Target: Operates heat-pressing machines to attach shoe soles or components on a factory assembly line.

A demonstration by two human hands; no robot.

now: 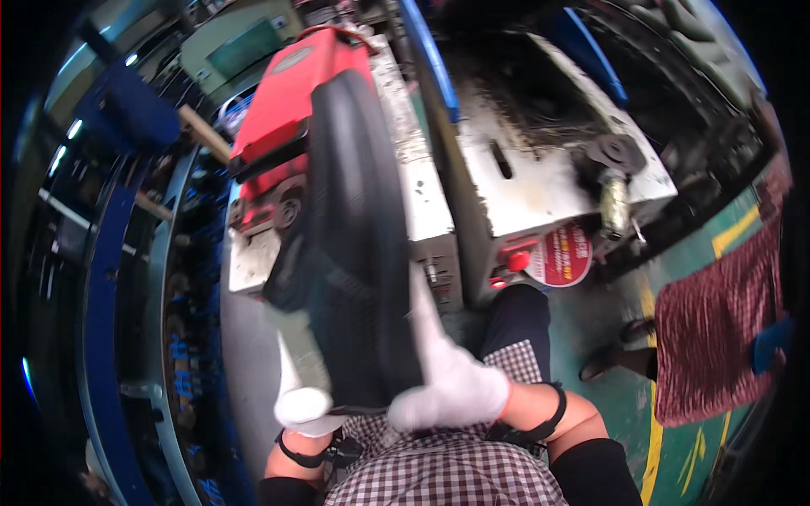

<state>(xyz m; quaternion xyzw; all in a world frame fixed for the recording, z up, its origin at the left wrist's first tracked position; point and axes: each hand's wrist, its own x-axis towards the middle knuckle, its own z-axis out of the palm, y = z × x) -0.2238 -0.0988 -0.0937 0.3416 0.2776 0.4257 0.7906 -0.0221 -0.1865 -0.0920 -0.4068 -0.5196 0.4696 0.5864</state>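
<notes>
A large black shoe [359, 236] stands lengthwise in front of me, smeared by motion. My right hand [451, 384], in a white glove, grips its lower right side, with the thumb across the near end. My left hand [304, 405], also gloved in white, is closed at its lower left. Beside that hand is a pale greenish strip [302, 350] that I cannot make out. A second black part [287, 274] juts out on the left; whether it belongs to the same shoe, I cannot tell. The shoe hides most of my left fingers.
Beyond the shoe is a red-covered machine [274, 110] on a worn white base. To its right stands a stained white machine [540, 185] with blue side plates and a red knob [517, 260]. Blue racking [101, 337] lines the left. At right is a person's sandalled foot [599, 363] near reddish cloth [717, 320].
</notes>
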